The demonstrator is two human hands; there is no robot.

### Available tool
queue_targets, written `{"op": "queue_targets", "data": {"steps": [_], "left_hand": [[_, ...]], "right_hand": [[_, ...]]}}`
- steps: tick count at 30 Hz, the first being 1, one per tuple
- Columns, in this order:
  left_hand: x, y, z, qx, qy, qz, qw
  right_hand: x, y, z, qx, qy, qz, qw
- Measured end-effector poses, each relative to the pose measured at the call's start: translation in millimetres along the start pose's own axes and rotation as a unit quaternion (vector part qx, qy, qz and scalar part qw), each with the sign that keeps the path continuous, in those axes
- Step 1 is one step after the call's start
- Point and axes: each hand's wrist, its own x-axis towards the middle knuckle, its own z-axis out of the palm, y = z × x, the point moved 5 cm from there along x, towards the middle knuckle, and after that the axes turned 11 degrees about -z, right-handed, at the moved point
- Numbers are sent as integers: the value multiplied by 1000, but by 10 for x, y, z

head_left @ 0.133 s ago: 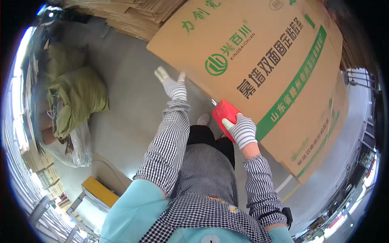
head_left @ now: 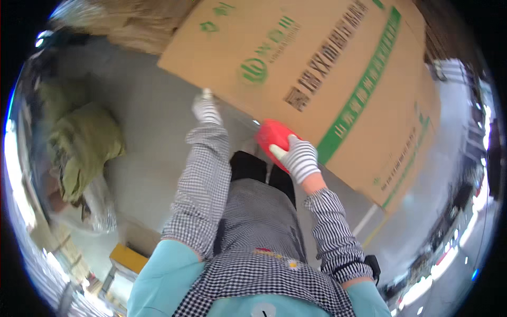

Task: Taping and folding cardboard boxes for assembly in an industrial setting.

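Observation:
A large brown cardboard box (head_left: 296,68) with green and dark print lies in front of me, tilted across the view. My left hand (head_left: 207,108), in a striped glove with pale fingertips, is at the near left edge of the box. Its fingers are closed on that edge, with motion blur over them. My right hand (head_left: 299,158), gloved the same way, is wrapped round a red hand tool (head_left: 272,136) with a small metal tip. The tip is close to the box's near edge; whether it touches cannot be told.
Stacked cardboard sheets (head_left: 134,24) are at the far left. Green woven sacks (head_left: 87,140) and a clear plastic bag (head_left: 100,206) sit on the grey floor (head_left: 150,121) to my left. Nearer, a yellow-topped stand (head_left: 128,257) is at the lower left.
My left hand has gone from spread fingers beside the box to closed on its edge. The whole view has shifted, with the box lying further left and up. My right hand still holds the red tool.

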Motion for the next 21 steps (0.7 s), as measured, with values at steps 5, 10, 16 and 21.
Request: {"op": "queue_targets", "data": {"steps": [5, 10, 16, 21], "left_hand": [[-214, 27, 123, -146, 36, 13, 989], [-174, -3, 67, -155, 4, -32, 987], [-470, -85, 155, -198, 37, -18, 979], [-84, -127, 88, -164, 139, -138, 967]], "right_hand": [[-895, 718, -38, 18, 70, -36, 997], [-1435, 1904, 228, -48, -67, 225, 971], [-604, 1621, 307, -231, -236, 159, 930], [-1111, 2286, 117, -198, -96, 115, 969]]}}
